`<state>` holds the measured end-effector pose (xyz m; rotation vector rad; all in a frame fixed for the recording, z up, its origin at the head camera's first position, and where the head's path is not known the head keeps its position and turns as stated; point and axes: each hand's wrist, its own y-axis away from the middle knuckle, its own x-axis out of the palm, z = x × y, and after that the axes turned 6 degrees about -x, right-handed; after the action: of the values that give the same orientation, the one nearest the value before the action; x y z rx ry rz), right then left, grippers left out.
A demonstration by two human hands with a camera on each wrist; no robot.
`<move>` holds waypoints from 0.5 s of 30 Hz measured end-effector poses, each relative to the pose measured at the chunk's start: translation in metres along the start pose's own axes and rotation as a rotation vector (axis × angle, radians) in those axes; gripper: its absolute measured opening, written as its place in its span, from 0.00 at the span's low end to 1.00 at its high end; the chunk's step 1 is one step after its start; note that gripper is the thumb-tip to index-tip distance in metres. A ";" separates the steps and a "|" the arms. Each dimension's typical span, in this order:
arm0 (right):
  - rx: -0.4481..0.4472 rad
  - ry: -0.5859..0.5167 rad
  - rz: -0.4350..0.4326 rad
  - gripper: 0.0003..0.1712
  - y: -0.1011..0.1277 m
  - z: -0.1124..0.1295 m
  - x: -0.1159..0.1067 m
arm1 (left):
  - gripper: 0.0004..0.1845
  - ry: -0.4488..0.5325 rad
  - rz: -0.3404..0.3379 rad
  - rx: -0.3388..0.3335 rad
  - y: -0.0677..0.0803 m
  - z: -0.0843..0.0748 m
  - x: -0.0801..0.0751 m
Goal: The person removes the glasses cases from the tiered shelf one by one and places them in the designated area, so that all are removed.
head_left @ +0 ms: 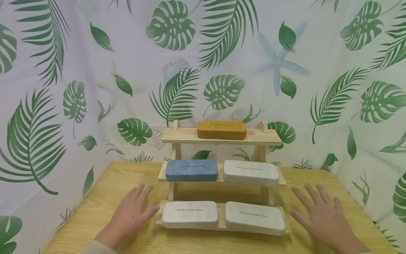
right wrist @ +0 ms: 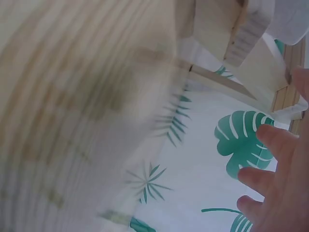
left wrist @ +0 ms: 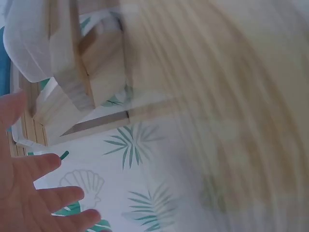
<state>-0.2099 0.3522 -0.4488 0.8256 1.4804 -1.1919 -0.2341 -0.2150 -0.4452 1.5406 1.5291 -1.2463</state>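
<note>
A three-tier wooden rack (head_left: 222, 140) bears several glasses cases. On its top tier lies an orange case (head_left: 222, 130). The middle tier carries a blue case (head_left: 191, 170) at left and a white case (head_left: 250, 173) at right. Two more white cases, one left (head_left: 190, 215) and one right (head_left: 255, 218), lie on the bottom tier. My left hand (head_left: 131, 213) is beside the rack's lower left end, fingers spread, holding nothing. To the right of the rack, my right hand (head_left: 325, 217) has its fingers spread and holds nothing.
The rack stands on a yellow wood-grain table (head_left: 127, 176). Behind and to both sides hangs a white cloth (head_left: 203, 56) printed with green leaves, shells and starfish. In the left wrist view, the rack's side frame (left wrist: 104, 60) shows close to the hand.
</note>
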 end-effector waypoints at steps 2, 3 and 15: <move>0.000 -0.034 -0.002 0.44 -0.001 0.002 0.000 | 0.41 0.143 0.070 -0.050 -0.002 -0.002 0.000; 0.000 -0.054 -0.004 0.44 -0.001 0.004 -0.001 | 0.41 0.212 0.100 -0.075 -0.004 -0.003 0.000; -0.076 -0.379 -0.090 0.36 -0.002 0.023 -0.006 | 0.37 0.899 0.318 -0.280 -0.010 -0.008 0.024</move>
<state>-0.2038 0.3295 -0.4420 0.4535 1.2506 -1.2704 -0.2450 -0.1974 -0.4625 2.1625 1.7549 -0.1066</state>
